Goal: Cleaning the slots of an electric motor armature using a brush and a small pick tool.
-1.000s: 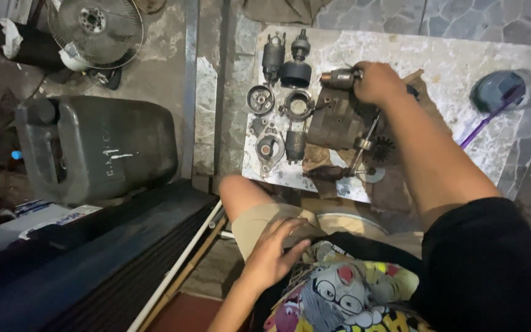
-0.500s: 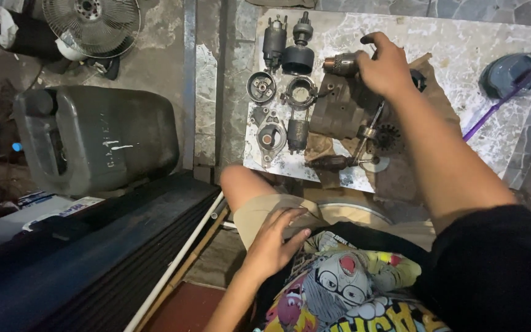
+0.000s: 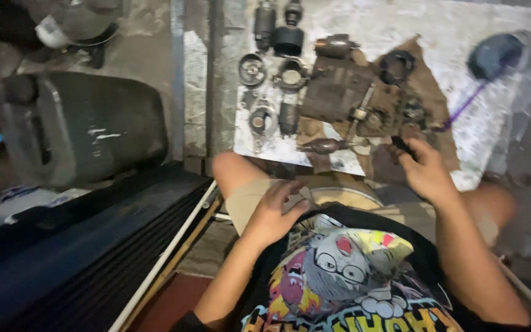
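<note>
Grimy concrete floor with a pale mat (image 3: 388,31) of dismantled metal motor parts (image 3: 290,77), dark plastic jerrycan (image 3: 87,126) to the left, your left hand (image 3: 271,212) resting loosely curled on your knee, your right hand (image 3: 422,169) pinching a small dark part (image 3: 401,145) at the mat's near edge.

Dark jerrycan (image 3: 84,126) — pale label, left
</note>
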